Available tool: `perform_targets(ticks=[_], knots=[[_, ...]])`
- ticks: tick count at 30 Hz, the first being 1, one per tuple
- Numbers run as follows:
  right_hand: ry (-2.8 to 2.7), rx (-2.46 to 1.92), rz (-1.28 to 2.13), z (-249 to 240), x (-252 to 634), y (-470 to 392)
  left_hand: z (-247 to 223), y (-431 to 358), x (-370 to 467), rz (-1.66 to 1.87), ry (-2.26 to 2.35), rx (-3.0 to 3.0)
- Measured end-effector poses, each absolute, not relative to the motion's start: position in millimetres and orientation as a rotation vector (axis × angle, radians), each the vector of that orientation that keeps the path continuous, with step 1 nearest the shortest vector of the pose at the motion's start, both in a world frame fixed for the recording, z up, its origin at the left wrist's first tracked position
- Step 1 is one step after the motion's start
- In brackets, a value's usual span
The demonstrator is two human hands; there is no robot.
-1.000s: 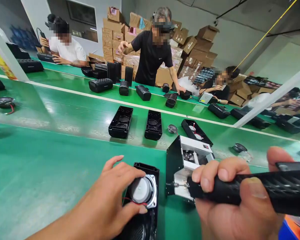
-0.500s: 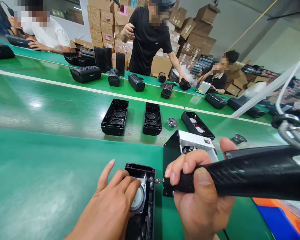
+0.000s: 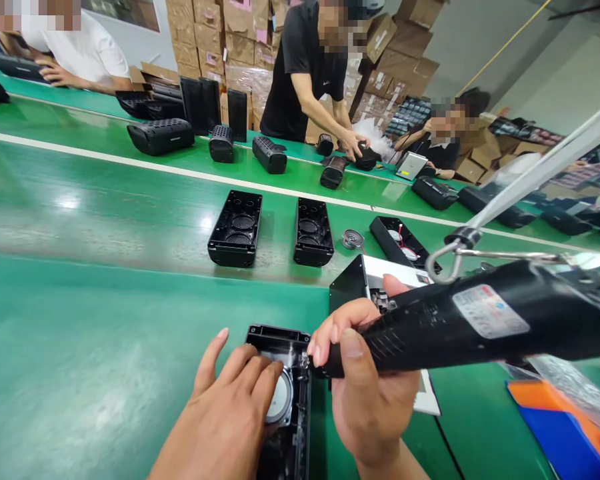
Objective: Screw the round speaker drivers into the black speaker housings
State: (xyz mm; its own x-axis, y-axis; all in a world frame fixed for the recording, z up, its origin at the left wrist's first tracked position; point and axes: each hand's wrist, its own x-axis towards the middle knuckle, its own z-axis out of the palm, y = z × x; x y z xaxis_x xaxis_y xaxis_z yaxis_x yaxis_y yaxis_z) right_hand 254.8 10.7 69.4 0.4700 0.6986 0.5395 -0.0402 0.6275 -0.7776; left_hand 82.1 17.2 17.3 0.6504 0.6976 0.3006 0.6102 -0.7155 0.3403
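An open black speaker housing (image 3: 303, 400) lies on the green bench, with a round speaker driver (image 3: 281, 400) inside it. Over the driver rests my left hand (image 3: 235, 393), thumb apart and fingers spread across its left part. My right hand (image 3: 370, 387) is wrapped round a black electric screwdriver (image 3: 430, 327), held nearly level. The tool's tip is at the upper right inner edge of the housing, beside a small metal screw or bit that is hard to make out.
Two black housings (image 3: 236, 227) (image 3: 314, 230), a loose driver (image 3: 353, 239) and a housing with wired drivers (image 3: 400, 243) lie beyond. Behind my right hand stands a black and white machine (image 3: 347, 283). The screwdriver hangs from a hook (image 3: 445, 267). People sit and stand across the line.
My right hand and the screwdriver have moved left, bringing the tip to the housing, and the tool's rear has risen. Across the line, a standing person now has both hands on a black part.
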Motion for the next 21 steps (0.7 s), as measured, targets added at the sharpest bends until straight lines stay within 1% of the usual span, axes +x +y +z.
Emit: perform_targets(ticks=[10, 14, 21], knots=[[-0.989, -0.811, 0.554, 62.4, 254.8, 11.3, 34.7, 12.0, 82.0, 0.525, 1.126, 2.552], [-1.000, -0.806, 0.557, 59.4, 256.0, 11.8, 39.0, 12.3, 82.1, 0.356, 1.119, 2.550], [-1.019, -0.781, 0.619, 53.8, 256.7, 11.5, 46.7, 15.7, 89.1, 0.192, 1.100, 2.486]])
